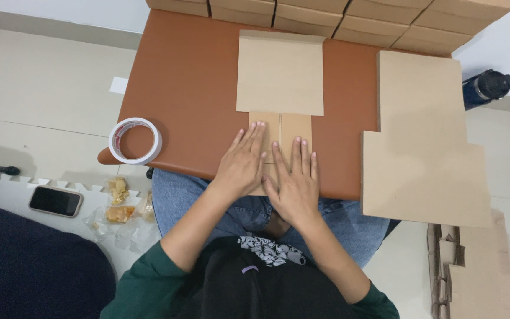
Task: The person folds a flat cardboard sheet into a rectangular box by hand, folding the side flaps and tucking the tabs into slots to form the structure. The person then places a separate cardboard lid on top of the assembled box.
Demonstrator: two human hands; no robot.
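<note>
Brown is the colour of the moment: a brown padded counter [184, 88] fills the middle of the view, sitting over the person's denim-covered knees. Along its far edge runs a row of folded cardboard boxes [326, 15], packed side by side. On the right, a stack of flat cardboard sheets [423, 153] overhangs the counter's near edge.

Now to the centre, where a flat cardboard blank [280, 74] lies with its long axis running straight away from the person. The wide square panel sits at the far end, and two narrow flaps point back toward the person at the near edge. It looks plain, tan and unprinted, with a thin fold line across the far end and a slit between the two flaps.

Both hands are down on those flaps. The left hand [243, 162] lies open and flat, palm down, fingers together and angled up to the right. The right hand [295, 180] lies just beside it, also open and flat, fingers pointing away; the thumbs nearly meet. Neither hand grips anything. Forearms come in from green sleeves, converging.

Smaller items: a roll of clear tape [136, 140] rests at the counter's left corner, and a dark phone [55, 201] lies on the foam floor mat [7, 192].
</note>
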